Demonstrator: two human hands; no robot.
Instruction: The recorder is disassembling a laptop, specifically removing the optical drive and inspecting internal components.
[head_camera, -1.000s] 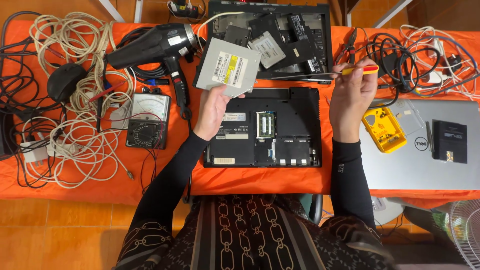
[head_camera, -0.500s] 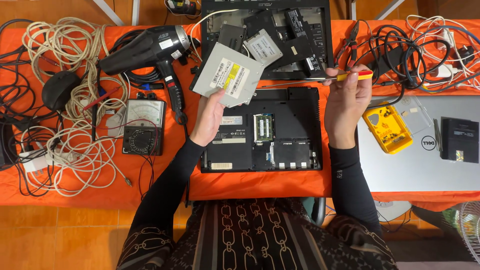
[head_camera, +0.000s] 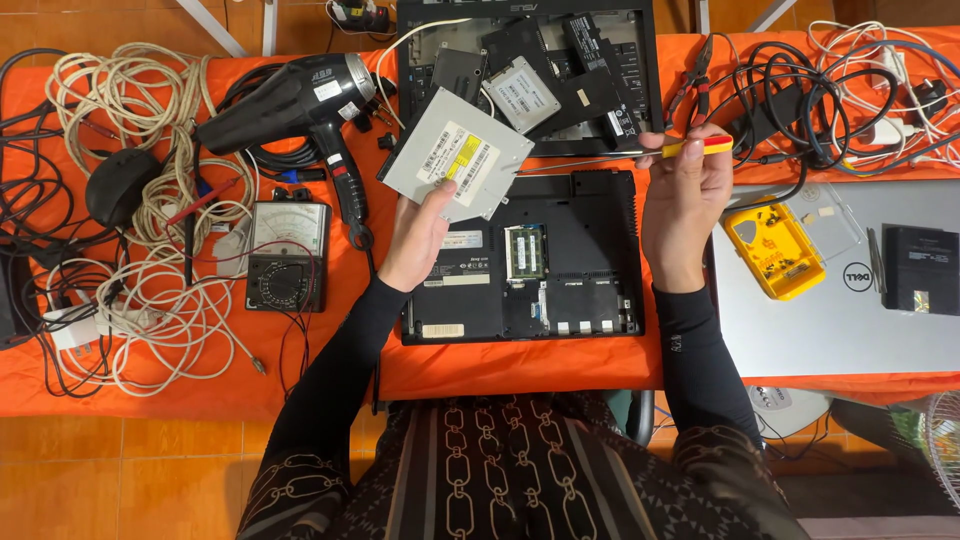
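While we work over the orange cloth-covered table (head_camera: 150, 400) on tan tiled floor (head_camera: 120, 470), our left hand (head_camera: 418, 235) pinches a flat grey optical drive (head_camera: 455, 155) above the opened black laptop base (head_camera: 520, 260); right hand (head_camera: 683, 195) grips a yellow-handled screwdriver (head_camera: 690, 148).

A flat grey optical drive (head_camera: 455, 155) is held tilted above the opened black laptop (head_camera: 560, 260).

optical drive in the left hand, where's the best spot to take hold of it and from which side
Best by its free top-right edge, coming from the right. The optical drive is a thin flat slab held up tilted over the open laptop; the left hand pinches its lower edge, leaving the far edges bare. Pinch across the thin faces, thumb on top.
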